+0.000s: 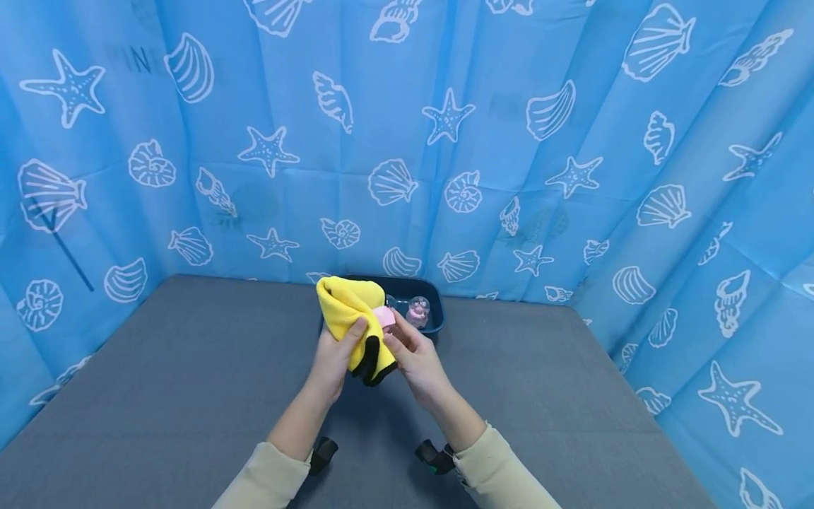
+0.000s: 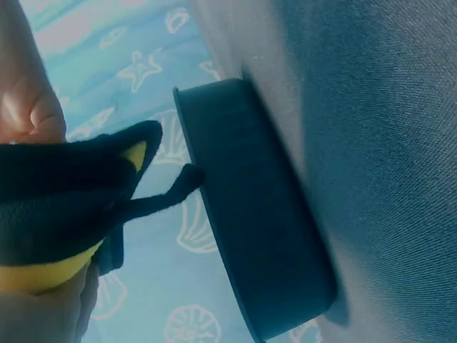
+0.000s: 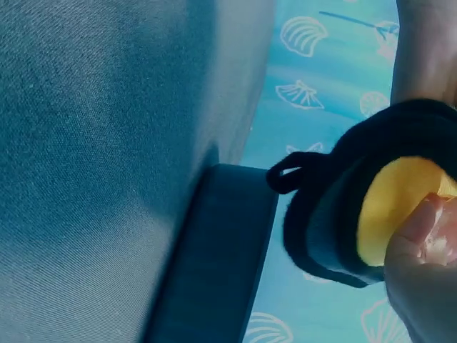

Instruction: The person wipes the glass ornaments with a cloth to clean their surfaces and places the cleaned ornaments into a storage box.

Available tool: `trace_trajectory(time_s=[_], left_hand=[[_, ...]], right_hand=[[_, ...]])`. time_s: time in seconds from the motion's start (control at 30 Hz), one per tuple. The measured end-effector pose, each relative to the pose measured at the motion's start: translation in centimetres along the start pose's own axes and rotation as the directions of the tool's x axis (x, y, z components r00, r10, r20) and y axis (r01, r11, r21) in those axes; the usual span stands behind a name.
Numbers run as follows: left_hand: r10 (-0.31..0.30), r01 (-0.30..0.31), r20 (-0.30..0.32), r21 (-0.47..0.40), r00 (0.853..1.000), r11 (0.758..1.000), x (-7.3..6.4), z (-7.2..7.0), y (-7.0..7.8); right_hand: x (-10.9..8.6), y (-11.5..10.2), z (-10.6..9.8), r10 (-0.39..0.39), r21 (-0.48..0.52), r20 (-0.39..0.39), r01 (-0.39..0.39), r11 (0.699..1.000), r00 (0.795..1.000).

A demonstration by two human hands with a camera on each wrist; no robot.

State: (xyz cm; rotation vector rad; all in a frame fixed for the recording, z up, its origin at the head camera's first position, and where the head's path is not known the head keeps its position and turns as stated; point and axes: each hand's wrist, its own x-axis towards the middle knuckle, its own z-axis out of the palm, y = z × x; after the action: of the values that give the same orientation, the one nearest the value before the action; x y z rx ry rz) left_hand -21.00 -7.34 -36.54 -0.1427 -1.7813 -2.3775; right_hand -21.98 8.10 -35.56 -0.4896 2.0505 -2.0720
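Observation:
A yellow cloth with black edging is bunched up in my left hand, the thumb pressed over its front. My right hand pinches a small object with a pink part against the cloth's right side. In the right wrist view the piece between the fingers looks clear and shiny, partly cut off by the frame edge. From the black border a small black loop sticks out. Both hands are raised in front of a dark blue bin, and the cloth hides its left part.
Inside the bin, at its right, lies a clear domed toy with a pink figure in it. The bin stands at the back of the grey table, close to a blue shell-print curtain. Dark bands sit at the wrists.

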Motion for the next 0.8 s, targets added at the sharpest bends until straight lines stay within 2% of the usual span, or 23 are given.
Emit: trace_trajectory(time_s=[0.17,0.3,0.47,0.63,0.8], left_hand=[[-0.014,0.01,0.104,0.032,0.994,0.999,0.0,-0.15,-0.28],[0.007,-0.011,0.116,0.033,0.993,0.999,0.12,-0.31,-0.42],[0.055,-0.057,0.042,0.054,0.998,0.997,0.12,-0.27,-0.61],[0.025,-0.024,-0.061,0.016,0.998,1.0,-0.02,-0.02,-0.6],[-0.01,0.009,-0.113,-0.015,0.994,1.0,-0.08,0.2,-0.46]], right_hand=[[-0.09,-0.31,-0.09,0.01,-0.034,0.113,-0.006,0.999,0.994],[-0.14,-0.66,-0.32,0.035,-0.053,0.176,-0.026,0.998,0.984],[-0.18,-0.66,-0.49,0.011,-0.095,0.202,0.008,0.995,0.979],[-0.26,-0.5,-0.36,-0.001,-0.099,0.185,0.02,0.995,0.983],[-0.41,-0.38,-0.31,0.002,-0.084,0.165,0.012,0.996,0.986]])
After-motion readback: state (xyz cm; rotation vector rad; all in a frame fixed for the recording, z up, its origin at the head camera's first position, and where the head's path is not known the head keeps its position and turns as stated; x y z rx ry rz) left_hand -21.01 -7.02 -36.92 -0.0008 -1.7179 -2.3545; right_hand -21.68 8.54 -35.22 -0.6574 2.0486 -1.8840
